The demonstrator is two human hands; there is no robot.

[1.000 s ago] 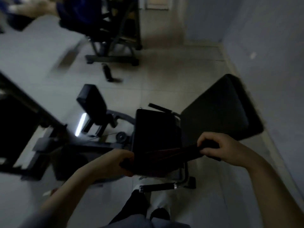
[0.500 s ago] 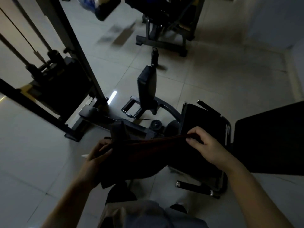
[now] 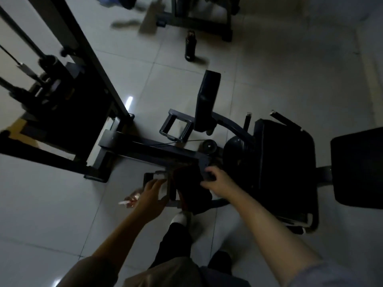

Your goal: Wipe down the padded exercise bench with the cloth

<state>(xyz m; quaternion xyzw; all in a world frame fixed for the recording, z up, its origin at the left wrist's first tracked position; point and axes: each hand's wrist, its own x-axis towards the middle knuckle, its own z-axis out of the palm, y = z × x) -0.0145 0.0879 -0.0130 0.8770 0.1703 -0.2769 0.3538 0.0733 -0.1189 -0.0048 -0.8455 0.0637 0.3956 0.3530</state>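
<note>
At nine o'clock stands a weight machine (image 3: pixel 68 104). The left hand (image 3: pixel 152 195) hangs with fingers spread, holding nothing, over a small bottle (image 3: pixel 132 198) on the floor. Just right of it the right hand (image 3: pixel 215 180) grips the dark cloth (image 3: pixel 190 191). At three o'clock sits the padded bench (image 3: pixel 288 168), apparently unwiped. In this dim light the one-handed cloth could snag the frame, or patches get missed.
</note>
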